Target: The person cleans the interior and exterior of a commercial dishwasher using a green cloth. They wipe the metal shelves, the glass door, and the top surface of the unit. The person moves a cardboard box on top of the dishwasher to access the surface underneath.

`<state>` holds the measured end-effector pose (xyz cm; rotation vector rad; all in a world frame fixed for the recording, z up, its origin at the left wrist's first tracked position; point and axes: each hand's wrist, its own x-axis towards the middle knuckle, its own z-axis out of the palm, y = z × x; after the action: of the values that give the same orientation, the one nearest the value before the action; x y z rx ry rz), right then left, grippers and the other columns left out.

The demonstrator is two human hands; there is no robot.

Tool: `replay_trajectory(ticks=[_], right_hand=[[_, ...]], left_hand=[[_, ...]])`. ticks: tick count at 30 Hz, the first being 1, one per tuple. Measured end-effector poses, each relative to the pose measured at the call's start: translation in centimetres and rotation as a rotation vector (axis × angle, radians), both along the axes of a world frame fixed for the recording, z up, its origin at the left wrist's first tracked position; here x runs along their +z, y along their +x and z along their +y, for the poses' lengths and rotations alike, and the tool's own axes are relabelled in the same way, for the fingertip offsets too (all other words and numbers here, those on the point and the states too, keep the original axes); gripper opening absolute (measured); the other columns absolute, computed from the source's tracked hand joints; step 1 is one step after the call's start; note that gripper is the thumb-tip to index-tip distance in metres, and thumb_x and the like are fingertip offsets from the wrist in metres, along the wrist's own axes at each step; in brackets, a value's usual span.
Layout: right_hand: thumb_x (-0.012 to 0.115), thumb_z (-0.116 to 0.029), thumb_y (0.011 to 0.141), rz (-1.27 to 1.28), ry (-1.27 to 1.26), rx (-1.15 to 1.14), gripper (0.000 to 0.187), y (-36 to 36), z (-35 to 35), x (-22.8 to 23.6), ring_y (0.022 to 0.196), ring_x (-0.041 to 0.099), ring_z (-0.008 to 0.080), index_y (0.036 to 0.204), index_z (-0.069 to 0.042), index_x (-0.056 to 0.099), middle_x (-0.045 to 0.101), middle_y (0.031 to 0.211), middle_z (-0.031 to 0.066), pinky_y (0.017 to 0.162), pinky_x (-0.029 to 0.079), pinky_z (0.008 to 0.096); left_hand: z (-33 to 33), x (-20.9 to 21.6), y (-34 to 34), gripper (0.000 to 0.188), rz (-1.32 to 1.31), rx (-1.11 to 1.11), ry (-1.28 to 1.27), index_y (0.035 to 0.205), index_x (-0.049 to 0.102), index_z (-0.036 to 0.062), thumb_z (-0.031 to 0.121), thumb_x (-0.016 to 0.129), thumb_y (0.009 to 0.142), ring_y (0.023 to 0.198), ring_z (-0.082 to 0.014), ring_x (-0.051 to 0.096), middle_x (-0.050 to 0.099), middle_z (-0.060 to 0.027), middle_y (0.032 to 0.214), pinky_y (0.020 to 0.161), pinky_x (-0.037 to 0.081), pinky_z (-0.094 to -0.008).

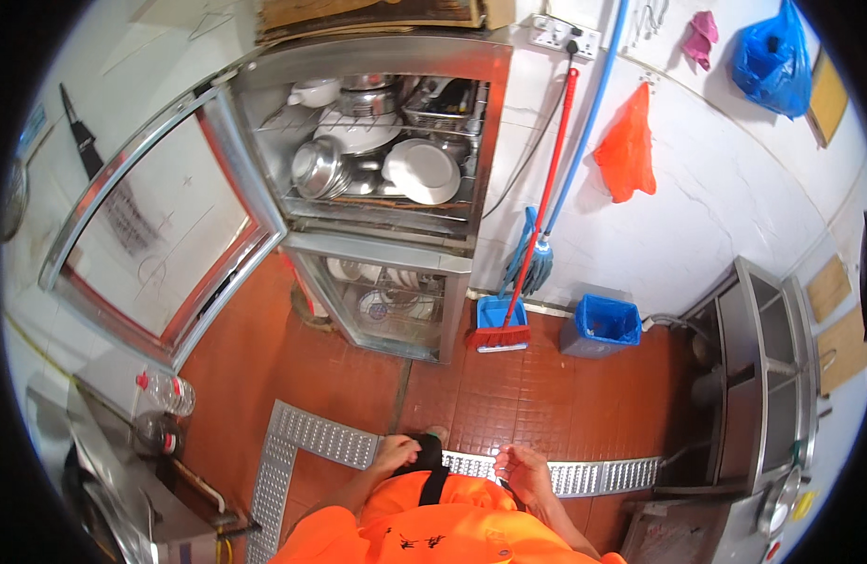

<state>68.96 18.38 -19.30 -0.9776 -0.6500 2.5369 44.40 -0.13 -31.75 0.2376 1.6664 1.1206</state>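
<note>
My left hand (397, 454) is held low in front of my orange top, its fingers curled closed beside the black cloth at my legs. Whether it holds anything is hidden. Across from it, my right hand (524, 472) has its fingers bent inward. Something small and pale shows by its fingertips, too small to name. Ahead stands a metal dish cabinet (382, 240) with its upper glass door (161, 226) swung out to the left. On its racks are metal bowls (319, 169), white plates (422, 172) and a lidded pot (367, 99). Neither hand touches the cabinet.
A red broom (502, 336), a blue dustpan (494, 308), a mop (537, 268) and a blue-lined bin (602, 326) stand by the wall. Metal shelving (757, 367) is at right. Plastic bottles (170, 393) sit at left. A perforated drain grate (325, 440) crosses the red floor.
</note>
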Motion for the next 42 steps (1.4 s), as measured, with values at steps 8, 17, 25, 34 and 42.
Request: replay_trajectory(ticks=[8, 17, 25, 34, 42], right_hand=[[0.055, -0.017, 0.094, 0.021, -0.058, 0.097, 0.026, -2.4, -1.1, -0.3, 0.079, 0.067, 0.0263, 0.106, 0.005, 0.062, 0.069, 0.089, 0.0163, 0.073, 0.054, 0.0362], [0.056, -0.019, 0.094, -0.034, -0.038, 0.075, 0.028, -10.0, 0.7, -0.1, 0.081, 0.066, 0.0259, 0.108, 0.005, 0.060, 0.068, 0.092, 0.0156, 0.074, 0.053, 0.0370], [0.055, -0.019, 0.095, -0.102, -0.071, 0.182, 0.027, -20.9, 1.7, -0.2, 0.081, 0.065, 0.0246, 0.108, 0.005, 0.060, 0.068, 0.092, 0.0142, 0.075, 0.053, 0.0372], [0.052, -0.020, 0.097, -0.130, -0.050, 0.382, 0.030, -26.1, 1.8, 0.0, 0.084, 0.065, 0.0218, 0.113, 0.004, 0.060, 0.068, 0.093, 0.0113, 0.078, 0.051, 0.0344], [0.052, -0.015, 0.096, -0.051, -0.007, 0.424, 0.027, -23.4, 3.5, 0.1, 0.081, 0.065, 0.0234, 0.111, 0.006, 0.060, 0.067, 0.093, 0.0137, 0.076, 0.053, 0.0341]], left_hand=[[-15.8, -3.3, -6.4, 0.020, -0.087, 0.788, -0.230, 0.086, 0.062, -0.0026, 0.016, 0.058, 0.084, 0.055, -0.0263, 0.062, 0.062, -0.0153, 0.071, 0.048, 0.055, -0.0375], [-31.2, -4.6, -28.6, 0.041, 0.041, 1.689, 0.290, 0.081, 0.058, 0.0115, 0.048, 0.046, 0.094, 0.058, -0.0225, 0.058, 0.057, -0.0066, 0.066, 0.048, 0.048, -0.0388], [-36.2, 4.0, -36.6, 0.057, -0.044, 1.725, 0.498, 0.117, 0.058, 0.0064, 0.055, 0.035, 0.098, 0.106, -0.0306, 0.062, 0.064, -0.0145, 0.109, 0.096, 0.048, -0.0459], [-35.1, 11.9, -34.7, 0.055, 0.043, 1.385, 0.830, 0.131, 0.053, 0.0099, 0.051, 0.047, 0.095, 0.119, -0.0328, 0.056, 0.058, -0.0135, 0.130, 0.102, 0.045, -0.0481], [-32.3, 10.6, -26.1, 0.040, 0.034, 1.201, 0.714, 0.123, 0.052, 0.0043, 0.034, 0.053, 0.096, 0.098, -0.0257, 0.063, 0.063, -0.0104, 0.108, 0.072, 0.058, -0.0414]])
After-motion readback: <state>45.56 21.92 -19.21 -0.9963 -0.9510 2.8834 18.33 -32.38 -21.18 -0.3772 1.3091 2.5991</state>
